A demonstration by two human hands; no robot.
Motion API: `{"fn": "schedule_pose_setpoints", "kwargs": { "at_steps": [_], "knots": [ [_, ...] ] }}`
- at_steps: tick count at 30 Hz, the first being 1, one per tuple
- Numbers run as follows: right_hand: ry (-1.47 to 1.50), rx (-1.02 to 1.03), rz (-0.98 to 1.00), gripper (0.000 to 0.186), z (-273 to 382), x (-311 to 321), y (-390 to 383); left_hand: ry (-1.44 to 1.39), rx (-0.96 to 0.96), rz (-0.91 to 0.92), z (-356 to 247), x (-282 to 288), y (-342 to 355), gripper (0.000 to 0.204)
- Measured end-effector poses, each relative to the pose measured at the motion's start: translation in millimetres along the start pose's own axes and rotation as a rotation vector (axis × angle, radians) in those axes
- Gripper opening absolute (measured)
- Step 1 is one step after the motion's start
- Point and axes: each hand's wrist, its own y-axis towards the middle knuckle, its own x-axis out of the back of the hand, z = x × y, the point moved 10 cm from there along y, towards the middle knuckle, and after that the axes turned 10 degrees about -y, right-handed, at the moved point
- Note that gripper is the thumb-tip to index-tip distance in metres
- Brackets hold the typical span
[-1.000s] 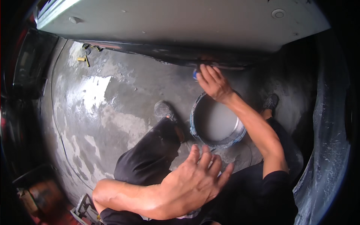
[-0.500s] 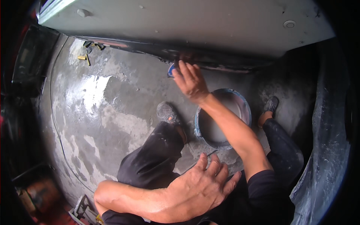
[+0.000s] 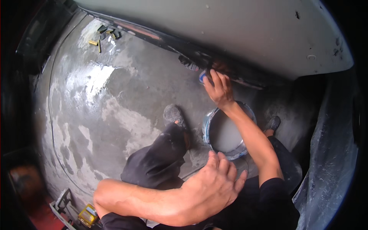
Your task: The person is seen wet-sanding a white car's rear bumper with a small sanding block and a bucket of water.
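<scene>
My right hand (image 3: 219,89) presses a blue pad (image 3: 202,77) on the dark lower edge (image 3: 249,80) of a large grey body panel (image 3: 260,34); its fingers wrap over the pad, partly hiding it. Below it stands a round bucket (image 3: 206,128) of cloudy grey liquid, partly covered by my right forearm. My left hand (image 3: 214,184) hangs loose in front of the bucket, nearer me, fingers slightly bent and apart, with nothing seen in it.
Yellow and dark scraps (image 3: 99,43) lie on the wet concrete floor (image 3: 96,126) along a thin cable. My feet straddle the bucket. Plastic sheeting (image 3: 326,149) hangs at the right. A metal frame (image 3: 61,209) and yellow box (image 3: 87,215) are at lower left.
My right hand slid left along the panel's lower edge, then back right with the pad. The view has shifted, showing the panel at more of a slant. My left hand stays loose.
</scene>
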Motion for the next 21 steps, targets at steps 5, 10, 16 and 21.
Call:
{"fn": "schedule_pose_setpoints", "kwargs": {
  "at_steps": [5, 10, 16, 21],
  "knots": [
    [0.104, -0.195, 0.036, 0.052, 29, -8, 79, -0.026, -0.098, 0.016, -20, -8, -6, 0.056],
    [0.11, -0.148, 0.004, 0.055, 14, 6, 39, 0.033, -0.007, -0.003, -11, -6, -10, 0.056],
    [0.193, -0.245, -0.029, 0.058, 39, -4, 114, 0.004, -0.088, -0.028, -25, -8, -3, 0.055],
    [0.135, -0.203, -0.058, 0.056, 31, -2, 75, 0.04, 0.023, -0.049, -3, -5, -12, 0.056]
  ]
}}
